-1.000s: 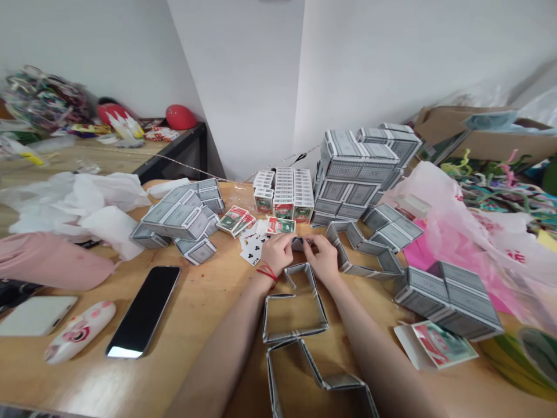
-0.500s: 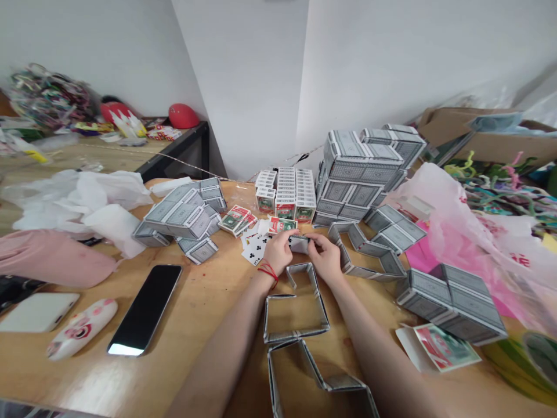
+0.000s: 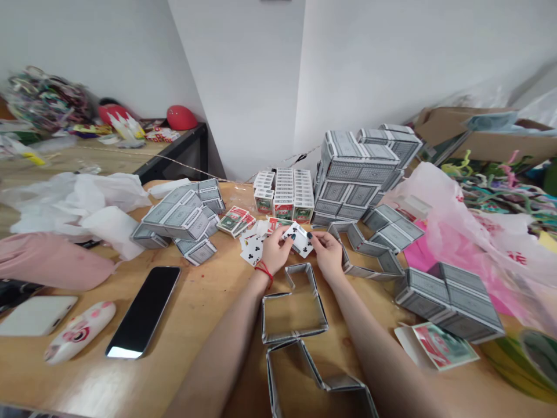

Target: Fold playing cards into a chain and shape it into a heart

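My left hand (image 3: 275, 249) and my right hand (image 3: 327, 253) together hold a playing card (image 3: 298, 238) face up, showing black clubs, just above the wooden table (image 3: 204, 307). Each hand pinches one side of it. A red string is tied round my left wrist. Directly below my hands lies a folded chain of grey-backed cards (image 3: 292, 302) forming open square shapes. More loose cards (image 3: 252, 247) lie face up left of my left hand.
Grey card blocks (image 3: 357, 168) and boxed decks (image 3: 285, 194) are stacked behind my hands. Another card pile (image 3: 180, 217) sits at the left, a block (image 3: 452, 299) at the right. A black phone (image 3: 143, 310), white power bank (image 3: 35, 315), pink plastic bag (image 3: 470, 232) surround them.
The card in my hands has been turned from nearly edge-on to face up, showing its clubs. Both hands rose slightly and stayed close together.
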The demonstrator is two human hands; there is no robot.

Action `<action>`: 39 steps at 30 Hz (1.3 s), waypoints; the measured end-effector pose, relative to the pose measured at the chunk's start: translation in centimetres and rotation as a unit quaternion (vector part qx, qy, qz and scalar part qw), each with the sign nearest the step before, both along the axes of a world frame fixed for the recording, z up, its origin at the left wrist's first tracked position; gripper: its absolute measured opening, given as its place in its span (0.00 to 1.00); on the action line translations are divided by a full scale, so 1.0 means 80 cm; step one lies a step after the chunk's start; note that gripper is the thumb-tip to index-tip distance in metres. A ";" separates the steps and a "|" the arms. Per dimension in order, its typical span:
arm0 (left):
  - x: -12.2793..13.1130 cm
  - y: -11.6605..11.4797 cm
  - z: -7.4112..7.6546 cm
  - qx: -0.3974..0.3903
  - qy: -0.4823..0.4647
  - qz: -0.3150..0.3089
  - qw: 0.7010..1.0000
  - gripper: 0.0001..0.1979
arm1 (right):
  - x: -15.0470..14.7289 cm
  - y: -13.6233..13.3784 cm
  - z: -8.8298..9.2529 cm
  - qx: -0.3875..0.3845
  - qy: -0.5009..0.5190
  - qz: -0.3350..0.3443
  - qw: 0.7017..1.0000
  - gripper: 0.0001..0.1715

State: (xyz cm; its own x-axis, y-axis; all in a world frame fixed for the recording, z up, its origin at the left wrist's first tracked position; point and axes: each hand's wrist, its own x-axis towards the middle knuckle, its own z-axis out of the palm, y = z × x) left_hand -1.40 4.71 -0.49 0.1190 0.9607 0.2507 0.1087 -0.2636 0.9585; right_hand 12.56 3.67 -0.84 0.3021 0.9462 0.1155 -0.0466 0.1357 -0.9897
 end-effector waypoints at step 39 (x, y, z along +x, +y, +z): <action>0.005 0.010 0.004 -0.085 -0.053 0.123 0.987 0.14 | -0.010 -0.006 0.002 -0.066 0.127 0.191 0.971 0.20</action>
State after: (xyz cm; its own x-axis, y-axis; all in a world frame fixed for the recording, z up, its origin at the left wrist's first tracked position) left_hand -1.04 5.48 -0.20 -0.1412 0.9866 0.0815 0.0459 -0.0757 0.9961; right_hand 11.79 3.17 -0.70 -0.0704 0.9964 -0.0470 -0.3134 -0.0669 -0.9473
